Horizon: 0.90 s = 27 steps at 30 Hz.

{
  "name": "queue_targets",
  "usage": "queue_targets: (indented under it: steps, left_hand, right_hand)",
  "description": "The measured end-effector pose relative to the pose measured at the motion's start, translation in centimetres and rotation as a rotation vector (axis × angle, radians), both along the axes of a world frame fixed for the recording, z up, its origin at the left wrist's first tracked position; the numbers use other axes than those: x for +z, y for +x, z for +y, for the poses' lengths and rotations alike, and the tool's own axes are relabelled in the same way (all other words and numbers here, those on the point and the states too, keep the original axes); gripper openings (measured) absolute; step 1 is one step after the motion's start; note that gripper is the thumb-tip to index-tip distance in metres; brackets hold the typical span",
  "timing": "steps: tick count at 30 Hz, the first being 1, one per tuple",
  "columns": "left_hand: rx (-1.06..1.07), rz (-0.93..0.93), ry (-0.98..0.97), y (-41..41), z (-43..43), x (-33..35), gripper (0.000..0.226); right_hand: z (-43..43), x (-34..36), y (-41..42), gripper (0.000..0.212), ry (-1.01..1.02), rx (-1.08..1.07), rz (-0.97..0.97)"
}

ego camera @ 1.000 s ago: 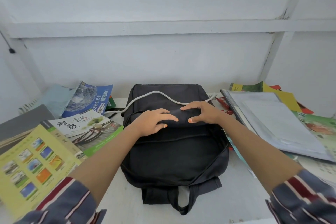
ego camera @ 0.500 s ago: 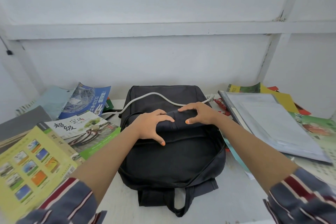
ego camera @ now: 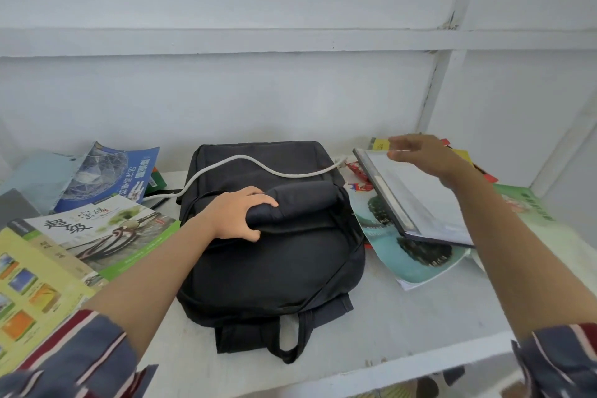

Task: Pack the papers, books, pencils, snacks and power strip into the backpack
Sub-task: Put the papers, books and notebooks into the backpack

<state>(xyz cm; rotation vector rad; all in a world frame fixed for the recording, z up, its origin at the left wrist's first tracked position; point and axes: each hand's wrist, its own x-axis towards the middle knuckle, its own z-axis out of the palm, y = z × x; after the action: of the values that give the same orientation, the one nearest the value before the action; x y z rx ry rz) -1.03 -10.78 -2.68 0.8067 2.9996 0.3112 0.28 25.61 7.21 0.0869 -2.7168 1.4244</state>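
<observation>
Head view, clock taken from the backpack.
Front edge: the white shelf (ego camera: pixel 403 326) ends close behind the backpack's straps at 6 o'clock, with bare surface at 4 to 5 o'clock.
Left margin: the green-edged book (ego camera: pixel 97 229) touches the bag's side at 9 o'clock. A yellow book (ego camera: pixel 29 284) lies at 8 and a blue book (ego camera: pixel 109 178) at 10, both overlapping it.
Right margin: a teal magazine (ego camera: pixel 403 255) lies just beside the bag at 3 o'clock, and the clear folder of papers (ego camera: pixel 403 191) lies on it.
Far edge: the bag's bottom lies near the back wall at 12.
Backpack (ego camera: pixel 274 268): black, lying flat at centre of the shelf, its flap (ego camera: pixel 307 200) rolled back into a thick fold and its straps (ego camera: pixel 287 342) hanging toward the front edge.
Left hand (ego camera: pixel 239 213): fingers and thumb curled round the rolled flap's left end.
Right hand (ego camera: pixel 420 155): at 2 o'clock, over the folder's far corner. It is blurred, so I cannot tell whether it grips anything.
White cable (ego camera: pixel 258 163): draped over the bag from 10 to 2 o'clock.
Snack wrappers (ego camera: pixel 355 168): red, between the bag and the folder at 2.
Room: white painted walls and a ledge above.
</observation>
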Motion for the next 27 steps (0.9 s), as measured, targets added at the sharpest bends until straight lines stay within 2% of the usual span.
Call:
queue_targets:
  steps: [5, 14, 19, 24, 27]
  left_hand:
    - [0.062, -0.031, 0.027, 0.2, 0.9, 0.3, 0.06]
    - [0.201, -0.017, -0.047, 1.4, 3.3, 1.0, 0.051]
    - [0.249, -0.02, -0.061, 2.0, 4.1, 0.9, 0.051]
    - [0.282, -0.028, -0.06, 2.2, 4.4, 0.8, 0.051]
    - [0.295, -0.017, -0.066, 2.3, 4.7, 0.7, 0.05]
  right_hand:
    - [3.4, -1.4, 2.1, 0.041, -0.063, -0.098, -0.092]
    - [3.6, -3.6, 5.0, 0.033, -0.169, -0.205, -0.133]
    - [3.4, -4.9, 6.8, 0.029, -0.261, -0.3, -0.102]
    - [2.6, -6.2, 8.4, 0.022, -0.409, -0.528, 0.027]
    - [2.2, -6.6, 9.3, 0.02, -0.492, -0.627, 0.039]
